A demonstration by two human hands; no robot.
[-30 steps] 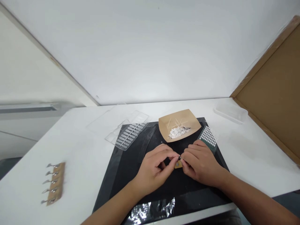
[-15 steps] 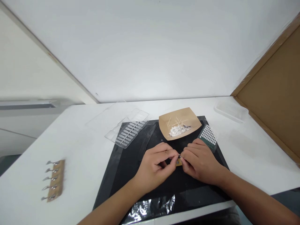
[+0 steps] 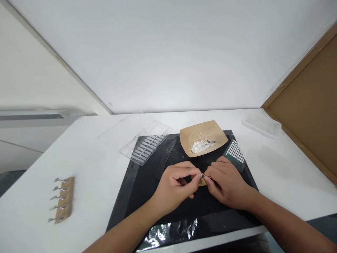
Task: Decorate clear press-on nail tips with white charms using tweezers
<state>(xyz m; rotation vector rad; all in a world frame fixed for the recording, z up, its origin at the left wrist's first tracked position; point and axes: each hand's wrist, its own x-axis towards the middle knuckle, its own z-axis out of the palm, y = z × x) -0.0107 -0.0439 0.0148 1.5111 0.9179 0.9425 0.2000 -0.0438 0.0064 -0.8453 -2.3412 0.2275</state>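
Just in front of the tray, over the black mat [image 3: 147, 211], both hands meet at the fingertips. My left hand [image 3: 177, 188] is closed in a pinch on a small grey metal-looking piece [image 3: 202, 175]. Touching the same piece from the other side, my right hand [image 3: 228, 182] is also closed, thumb against forefinger. The piece is too small for its kind to be told, and fingers cover much of it. Below the fingertips a small yellow-brown block [image 3: 202, 182] shows, partly hidden by the hands.
A brown paper tray [image 3: 185, 138] holds white bits and thin sticks. Beside it lies a dark green sheet of white dots [image 3: 235, 153]. Clear plastic trays [image 3: 143, 151] overlap the mat's back left. A brown strip with several metal pieces [image 3: 65, 200] lies left; a clear box [image 3: 261, 125] stands right.
The view has shifted slightly. My hands stay together, and a little more of the small grey piece shows between the fingertips.
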